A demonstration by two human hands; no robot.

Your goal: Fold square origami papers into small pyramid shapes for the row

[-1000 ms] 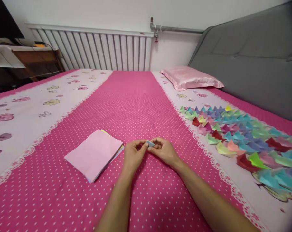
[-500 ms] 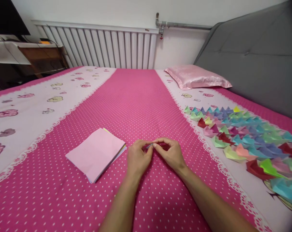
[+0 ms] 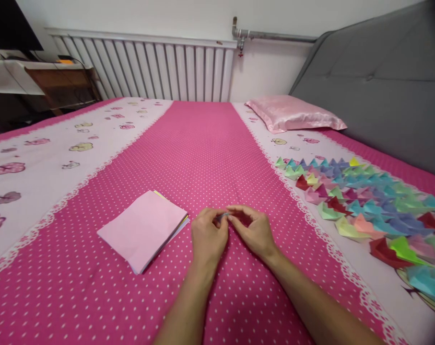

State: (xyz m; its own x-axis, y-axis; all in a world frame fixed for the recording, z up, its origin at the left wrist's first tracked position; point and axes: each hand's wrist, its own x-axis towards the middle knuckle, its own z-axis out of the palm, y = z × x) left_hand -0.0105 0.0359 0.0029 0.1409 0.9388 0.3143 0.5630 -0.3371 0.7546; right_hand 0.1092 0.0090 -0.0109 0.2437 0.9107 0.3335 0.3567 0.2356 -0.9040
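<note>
My left hand (image 3: 208,237) and my right hand (image 3: 255,230) meet over the pink dotted bedspread (image 3: 203,158), fingertips pinched together on a small folded blue paper piece (image 3: 223,216). Only a thin edge of the paper shows between the fingers. Just left of my left hand lies a stack of square coloured paper sheets (image 3: 143,227) with a pink sheet on top.
Rows of several folded paper shapes (image 3: 364,206) in many colours cover the right side of the bed. A pink satin pillow (image 3: 292,112) lies at the far right by the grey headboard (image 3: 379,81). A white radiator (image 3: 148,67) lines the far wall.
The blue paper showed as a small triangle a second ago; now my fingers close over it and only a sliver shows. The view has shifted slightly.
</note>
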